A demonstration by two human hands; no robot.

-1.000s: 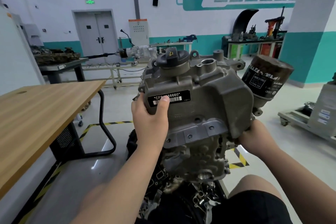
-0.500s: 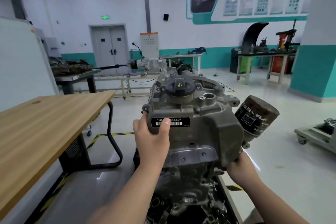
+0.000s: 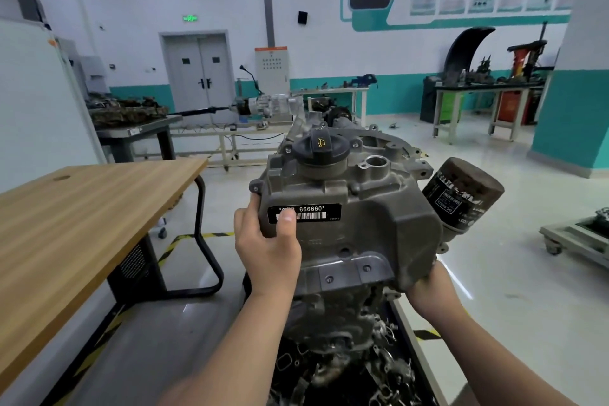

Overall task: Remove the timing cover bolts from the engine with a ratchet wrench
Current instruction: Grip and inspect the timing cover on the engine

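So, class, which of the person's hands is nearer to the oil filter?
Right. The right hand grips the timing cover at its lower right edge, just below the oil filter. The left hand holds the cover's opposite edge, thumb on the barcode label, farther away.

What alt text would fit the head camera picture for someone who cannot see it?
Two bare hands hold a grey engine cover in a workshop: the left hand grips its left edge, thumb on a barcode label, the right hand its lower right corner. A black filler cap sits on top, an oil filter juts out right.
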